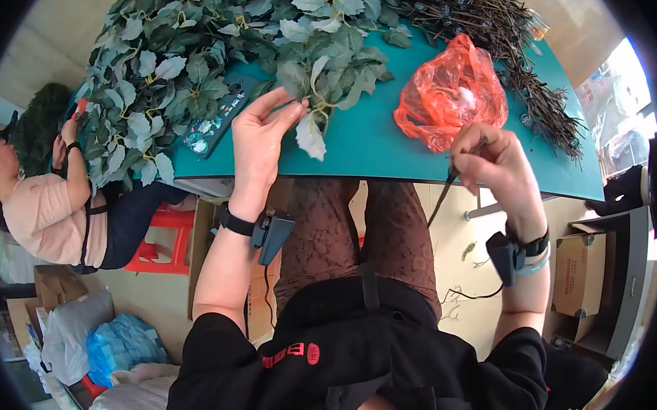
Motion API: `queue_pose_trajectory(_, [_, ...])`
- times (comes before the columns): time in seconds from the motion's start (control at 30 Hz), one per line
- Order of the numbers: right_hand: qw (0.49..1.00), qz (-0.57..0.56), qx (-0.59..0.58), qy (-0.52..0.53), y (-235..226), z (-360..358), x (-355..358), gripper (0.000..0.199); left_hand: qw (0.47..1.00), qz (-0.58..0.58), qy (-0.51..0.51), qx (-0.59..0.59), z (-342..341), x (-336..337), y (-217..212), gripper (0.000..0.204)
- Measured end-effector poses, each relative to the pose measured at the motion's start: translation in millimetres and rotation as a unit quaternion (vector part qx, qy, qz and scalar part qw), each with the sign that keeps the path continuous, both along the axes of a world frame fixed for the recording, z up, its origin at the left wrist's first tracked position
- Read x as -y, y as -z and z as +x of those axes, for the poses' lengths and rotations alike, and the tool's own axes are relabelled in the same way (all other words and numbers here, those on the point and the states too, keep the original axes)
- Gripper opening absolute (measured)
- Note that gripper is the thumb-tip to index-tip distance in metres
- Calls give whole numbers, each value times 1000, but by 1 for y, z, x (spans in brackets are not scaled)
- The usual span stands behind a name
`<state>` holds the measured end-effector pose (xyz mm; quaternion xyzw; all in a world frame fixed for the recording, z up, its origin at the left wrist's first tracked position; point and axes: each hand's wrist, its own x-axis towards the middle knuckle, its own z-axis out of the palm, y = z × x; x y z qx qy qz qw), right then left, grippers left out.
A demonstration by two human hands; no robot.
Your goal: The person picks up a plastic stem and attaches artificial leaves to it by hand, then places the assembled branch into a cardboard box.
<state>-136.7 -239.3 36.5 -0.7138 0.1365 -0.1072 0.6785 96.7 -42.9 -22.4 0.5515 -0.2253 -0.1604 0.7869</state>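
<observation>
My left hand (pixel 258 142) pinches a grey-green artificial leaf sprig (pixel 336 75) at its stalk, thumb against fingertips, above the near part of the table. To the right, my right hand (pixel 501 170) is closed on one end of a thin dark brown stem (pixel 440 201), which slants down past the table's front edge. Just beyond that hand sits a crumpled red plastic bag (pixel 452 91) with something pale inside. A dark phone-like object with a floral pattern (pixel 216 125) lies left of my left hand, beside a large heap of leaf sprigs (pixel 165 72).
The green table (pixel 370 147) carries a pile of brown stems (pixel 482 15) at the far right. A person (pixel 46 212) works at the left end near a red stool (pixel 168 239). Bags (pixel 124 345) stand lower left; a cardboard box (pixel 579 273) sits in a cabinet at right.
</observation>
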Motion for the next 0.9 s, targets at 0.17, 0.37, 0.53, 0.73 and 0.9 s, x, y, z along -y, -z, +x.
queue_pose_trajectory(0.17, [998,34,47,-25,10,10,-22,5,984,113,-11,139,15,-3,-19,12])
queue_pose_trajectory(0.37, [996,51,48,-55,9,25,-33,4,862,281,-36,421,11,-9,-48,12])
queue_pose_trajectory(0.53, [984,125,124,14,8,53,-36,4,870,294,41,392,-8,-7,-36,11])
queue_pose_trajectory(0.73, [932,313,177,-56,38,79,-51,4,900,253,1,355,-19,-2,-2,10])
queue_pose_trajectory(0.9, [936,311,164,-8,75,99,-73,2,957,212,6,199,-14,-4,3,9])
